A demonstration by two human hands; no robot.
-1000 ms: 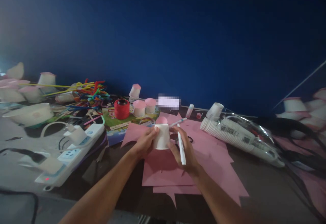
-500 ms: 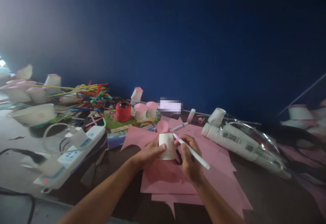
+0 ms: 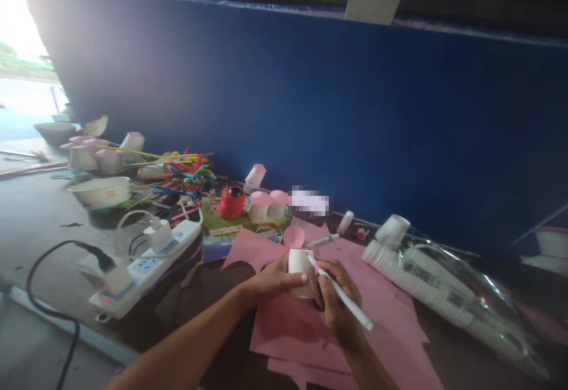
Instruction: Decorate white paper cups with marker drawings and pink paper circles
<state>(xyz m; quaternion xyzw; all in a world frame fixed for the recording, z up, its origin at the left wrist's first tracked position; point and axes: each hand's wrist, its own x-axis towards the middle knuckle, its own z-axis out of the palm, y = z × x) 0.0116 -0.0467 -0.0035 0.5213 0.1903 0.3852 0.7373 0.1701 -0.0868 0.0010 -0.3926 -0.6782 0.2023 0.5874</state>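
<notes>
My left hand (image 3: 277, 277) is closed around a white paper cup (image 3: 300, 266), thumb across its front; the cup seems to stand bottom up. In my right hand (image 3: 339, 298) I grip a white pen (image 3: 348, 301) with a pink band, its tip at the cup's top edge. A dark loop (image 3: 319, 301), perhaps a scissors handle, shows beside the right fingers, partly hidden. Just beyond the cup lies a pink paper disc (image 3: 294, 237). Under both hands are pink paper sheets (image 3: 381, 301). A second pen (image 3: 322, 239) rests near the disc.
A bagged stack of paper cups (image 3: 412, 277) lies at right, a loose cup (image 3: 393, 230) behind it. Pink-topped cups (image 3: 278, 203), a red spool (image 3: 232, 203) and a small bottle (image 3: 345, 222) stand farther back. At left are a power strip (image 3: 146, 266), a bowl (image 3: 101, 193) and pipe cleaners (image 3: 190, 171).
The view has tilted up and swung left, so everything appears farther right and lower. Both hands keep hold of the cup and the pen, the tip still near the cup's upper edge.
</notes>
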